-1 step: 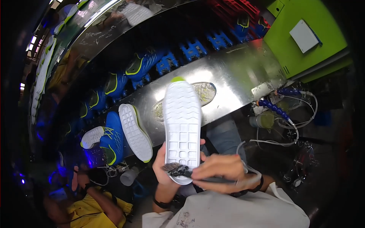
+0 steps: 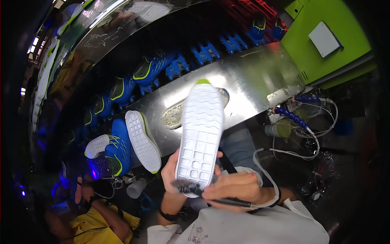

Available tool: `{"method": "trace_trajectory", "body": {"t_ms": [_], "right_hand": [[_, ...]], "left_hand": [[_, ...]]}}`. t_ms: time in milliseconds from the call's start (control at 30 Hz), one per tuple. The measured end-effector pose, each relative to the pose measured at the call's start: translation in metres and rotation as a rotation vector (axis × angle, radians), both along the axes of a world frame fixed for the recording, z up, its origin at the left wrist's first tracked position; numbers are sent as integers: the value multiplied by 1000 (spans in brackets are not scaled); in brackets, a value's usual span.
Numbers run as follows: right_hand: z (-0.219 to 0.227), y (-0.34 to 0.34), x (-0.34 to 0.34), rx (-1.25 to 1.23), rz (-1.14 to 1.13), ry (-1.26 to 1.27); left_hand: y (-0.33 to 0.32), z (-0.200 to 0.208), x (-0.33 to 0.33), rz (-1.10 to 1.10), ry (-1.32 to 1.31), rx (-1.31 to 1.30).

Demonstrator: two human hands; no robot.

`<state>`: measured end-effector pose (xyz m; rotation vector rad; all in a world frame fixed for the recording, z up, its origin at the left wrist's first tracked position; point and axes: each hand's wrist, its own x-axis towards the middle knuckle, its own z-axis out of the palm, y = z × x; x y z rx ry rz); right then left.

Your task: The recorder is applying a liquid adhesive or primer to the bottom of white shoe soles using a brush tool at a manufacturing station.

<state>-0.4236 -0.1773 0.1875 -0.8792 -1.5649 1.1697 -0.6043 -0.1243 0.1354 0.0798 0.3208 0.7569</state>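
Note:
A white shoe sole [image 2: 199, 134] with a lime-green tip is held tread up, its far end tilted slightly right. My left hand [image 2: 170, 173] grips its near end, the palm at the left edge and fingertips showing at the right. My right hand [image 2: 239, 188] is closed around a dark-handled brush [image 2: 231, 202] whose black bristles [image 2: 187, 186], blurred by motion, lie over the near end of the tread. A white tube [image 2: 270, 168] runs from the handle's rear. Behind the sole, a worn, dirty sole-shaped piece [image 2: 174, 116] lies partly hidden on the metal bench [image 2: 248, 77].
At left are a blue shoe [image 2: 120, 140] and a white-soled one [image 2: 143, 140] on its side. Beyond the bench, blue racks [image 2: 206, 54] carry more shoes. A green cabinet [image 2: 345, 36] and blue jointed hoses [image 2: 291, 116] are right. Lower left, a co-worker's yellow sleeve [image 2: 103, 223] shows.
The sole's far end has swung right and the sole now leans that way. The brush handle has dropped nearer to me; its bristles are still over the sole's near end.

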Motion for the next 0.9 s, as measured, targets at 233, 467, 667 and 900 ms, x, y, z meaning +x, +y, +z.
{"method": "trace_trajectory", "body": {"t_ms": [233, 467, 667, 900], "right_hand": [[-7, -2, -10, -24, 151, 47], [-60, -2, 18, -337, 43, 451], [-33, 40, 9, -17, -260, -4], [-40, 45, -53, 345, -248, -248]], "left_hand": [[40, -1, -48, -455, 48, -120], [-41, 3, -89, 62, 464, 90], [-72, -41, -27, 430, 93, -198], [-102, -51, -22, 542, 27, -108]]}}
